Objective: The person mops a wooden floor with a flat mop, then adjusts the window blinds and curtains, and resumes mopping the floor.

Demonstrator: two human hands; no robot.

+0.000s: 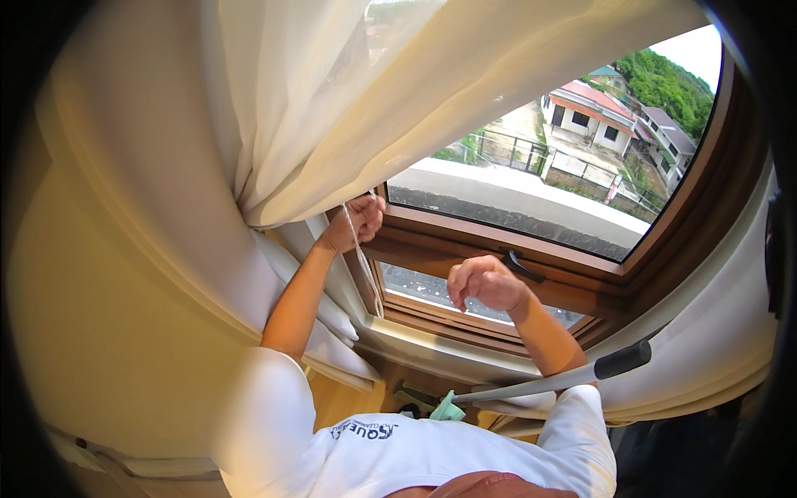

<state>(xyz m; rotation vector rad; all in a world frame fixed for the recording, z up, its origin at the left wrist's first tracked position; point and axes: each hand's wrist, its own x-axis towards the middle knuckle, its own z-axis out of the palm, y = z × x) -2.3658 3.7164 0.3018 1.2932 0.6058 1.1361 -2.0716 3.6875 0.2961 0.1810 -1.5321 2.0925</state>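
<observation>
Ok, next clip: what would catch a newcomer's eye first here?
The big cream curtain bunched across the upper left, with the left hand raised at its gathered edge, gripping a thin white cord that hangs down. To the right, the wooden-framed window shows houses and trees far below; the right hand hovers curled before its frame.

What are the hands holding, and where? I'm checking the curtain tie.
The left hand grips a thin white cord at its top, beside the gathered curtain. The right hand holds nothing visible.
</observation>
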